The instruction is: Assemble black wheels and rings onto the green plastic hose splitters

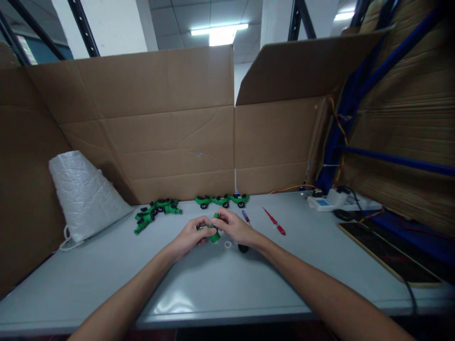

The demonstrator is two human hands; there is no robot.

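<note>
Near the middle of the table, a small green plastic toy part [214, 237] is held between both hands. My left hand [194, 233] is closed on its left side, thumb and fingers pinching it. My right hand [232, 226] grips its upper right with fingertips, covering much of the part. Just below the right hand lie a small white ring [228, 244] and a round black piece [243, 248], partly under the wrist. Behind the hands stands a row of green toy cars with black wheels [222, 201]. Further left is a cluster of similar green toy pieces [156, 210].
A red screwdriver [274, 221] and a small purple-handled tool [245, 216] lie right of the hands. A white wrapped bag [85, 196] leans at the left. At the right are a power strip [341, 201] with cables and a dark flat panel [389, 253]. Cardboard walls [170, 137] enclose the table.
</note>
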